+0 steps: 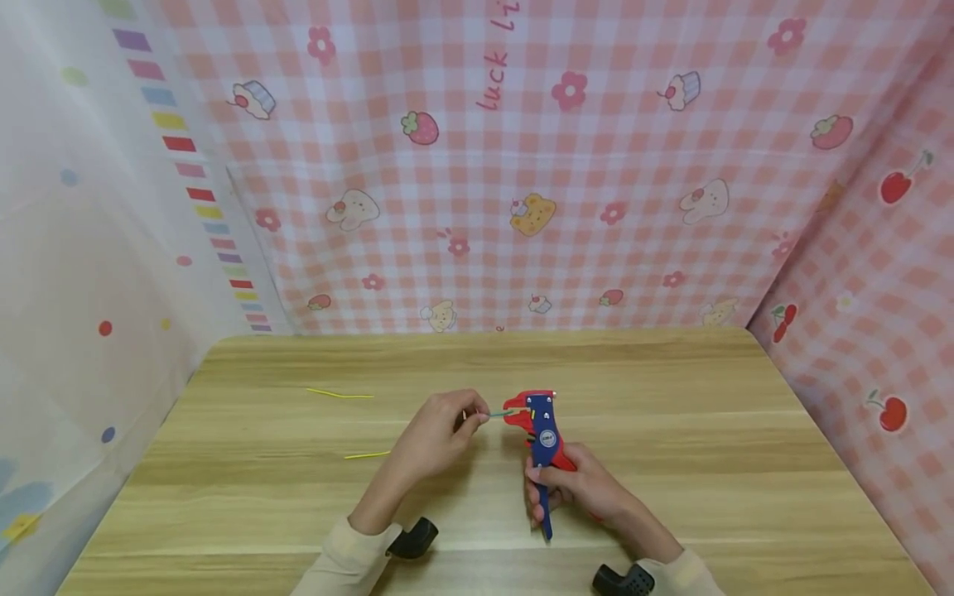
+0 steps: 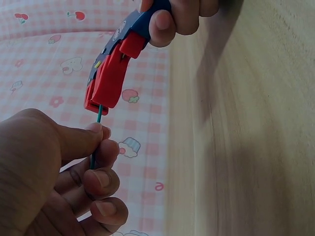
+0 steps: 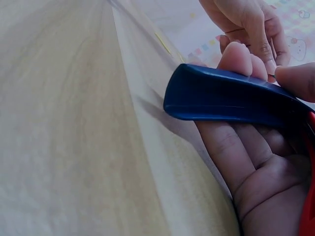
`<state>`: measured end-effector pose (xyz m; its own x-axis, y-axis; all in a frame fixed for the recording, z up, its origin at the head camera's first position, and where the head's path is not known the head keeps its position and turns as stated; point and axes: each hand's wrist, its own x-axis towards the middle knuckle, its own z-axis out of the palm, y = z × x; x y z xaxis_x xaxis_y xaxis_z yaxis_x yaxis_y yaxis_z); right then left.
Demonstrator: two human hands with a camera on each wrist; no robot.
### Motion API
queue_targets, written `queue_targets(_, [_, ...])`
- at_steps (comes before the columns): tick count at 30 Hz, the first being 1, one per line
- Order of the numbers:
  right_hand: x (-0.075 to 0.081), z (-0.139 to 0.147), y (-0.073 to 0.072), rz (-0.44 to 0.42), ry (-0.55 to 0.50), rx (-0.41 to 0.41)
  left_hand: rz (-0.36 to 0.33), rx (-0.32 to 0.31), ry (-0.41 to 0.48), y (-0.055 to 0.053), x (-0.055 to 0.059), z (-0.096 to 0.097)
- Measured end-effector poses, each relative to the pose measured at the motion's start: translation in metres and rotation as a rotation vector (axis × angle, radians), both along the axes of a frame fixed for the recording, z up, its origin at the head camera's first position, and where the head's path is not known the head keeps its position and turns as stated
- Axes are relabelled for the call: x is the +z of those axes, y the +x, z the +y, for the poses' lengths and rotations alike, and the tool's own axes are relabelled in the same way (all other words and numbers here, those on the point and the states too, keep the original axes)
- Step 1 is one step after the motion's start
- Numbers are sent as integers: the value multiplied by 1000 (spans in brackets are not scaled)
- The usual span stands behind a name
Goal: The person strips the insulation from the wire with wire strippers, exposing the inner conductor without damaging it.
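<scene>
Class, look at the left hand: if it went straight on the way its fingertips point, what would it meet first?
The left hand would probably meet the red-and-blue tool first, at its red end; the green wire it pinches reaches there, though exact depth is unclear.

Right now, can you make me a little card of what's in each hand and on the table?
Left hand: pinches a thin green wire
Right hand: grips a blue-and-red wire-stripping tool
Green wire's end: at the tool's red jaws
Wooden table: a bent, thin yellow wire; a second thin yellow wire nearer the left hand
Backdrop: pink-and-white checked cloth
</scene>
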<state>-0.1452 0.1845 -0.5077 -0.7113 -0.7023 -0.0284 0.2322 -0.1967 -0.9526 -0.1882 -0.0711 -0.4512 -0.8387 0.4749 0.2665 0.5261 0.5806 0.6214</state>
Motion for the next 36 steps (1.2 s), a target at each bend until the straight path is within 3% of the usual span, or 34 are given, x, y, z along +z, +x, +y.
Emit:
queue_targets(8, [0,0,1,11,-20,2,-6,1,9,-1,-1,0])
queue_targets(36, [1,-3,5,48,76,-69,-28,-24,29,-1,-2,-2])
